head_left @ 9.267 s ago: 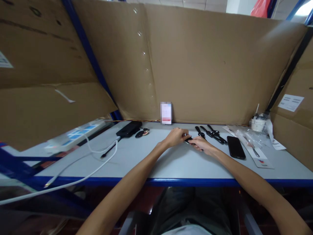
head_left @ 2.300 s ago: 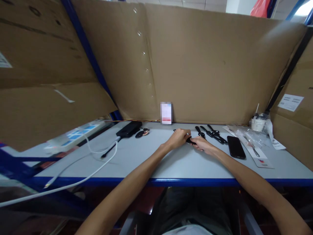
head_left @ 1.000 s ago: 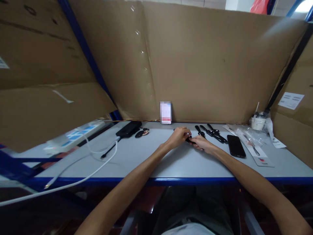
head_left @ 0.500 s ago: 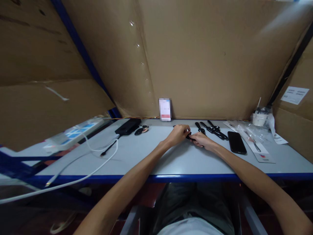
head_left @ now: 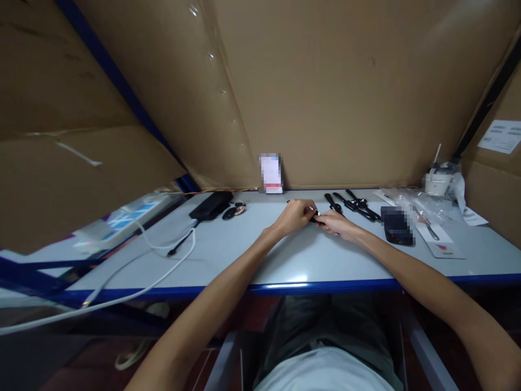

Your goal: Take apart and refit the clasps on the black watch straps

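Observation:
My left hand point(head_left: 300, 214) and my right hand point(head_left: 332, 221) meet just above the middle of the table. Between their fingertips is a small black piece point(head_left: 314, 218) with a shiny spot, mostly hidden by the fingers. The left fingers curl over it from the left; the right ones pinch its near end. A dark tip shows just beyond the left hand. Right behind my right hand lie several black strap-like things point(head_left: 358, 205), long and narrow with glossy middles; one point(head_left: 334, 203) lies apart from the others.
A lit phone point(head_left: 271, 174) leans on the cardboard wall. At left are a black power bank-like box point(head_left: 212, 206), a key fob point(head_left: 230, 213), a white cable point(head_left: 163, 289) and a power strip point(head_left: 126, 221). A dark phone point(head_left: 398, 226), plastic bags and a cup point(head_left: 438, 183) are at right.
The view has tilted and shifted slightly. My fingers have moved a little on the black piece, and both hands stay together over the table.

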